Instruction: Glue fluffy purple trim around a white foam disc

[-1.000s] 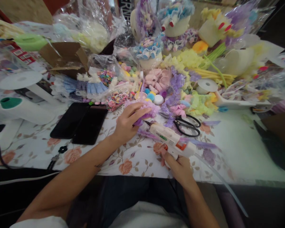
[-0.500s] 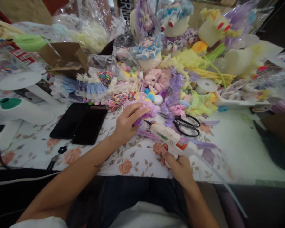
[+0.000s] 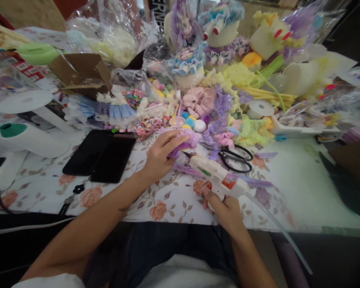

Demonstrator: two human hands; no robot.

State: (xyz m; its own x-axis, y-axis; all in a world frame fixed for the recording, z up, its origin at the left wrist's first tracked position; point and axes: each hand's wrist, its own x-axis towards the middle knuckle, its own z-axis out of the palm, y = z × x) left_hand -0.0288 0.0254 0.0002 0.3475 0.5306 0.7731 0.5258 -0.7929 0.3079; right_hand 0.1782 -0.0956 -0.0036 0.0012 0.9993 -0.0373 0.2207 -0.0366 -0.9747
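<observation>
My left hand [image 3: 162,156] is closed on a ruffled purple fabric piece [image 3: 192,139], its fingers lying over the top; the underside is hidden. In my right hand [image 3: 226,210] is a white hot glue gun [image 3: 211,171], gripped by the handle with a finger at the orange trigger. Its dark nozzle points left at the edge of the purple piece; whether it touches I cannot tell. A long clear glue stick [image 3: 283,232] sticks out of the gun's back. Black-handled scissors [image 3: 235,158] lie just behind the gun, beside purple ribbon strips [image 3: 258,182].
Two dark phones [image 3: 112,158] lie left of my left arm. A white device with a green top [image 3: 13,130] stands farther left. Behind my hands are pink cups [image 3: 198,100], coloured rubber bands [image 3: 150,126], yellow ruffles [image 3: 243,76], a white spool [image 3: 261,109] and an open cardboard box [image 3: 81,72].
</observation>
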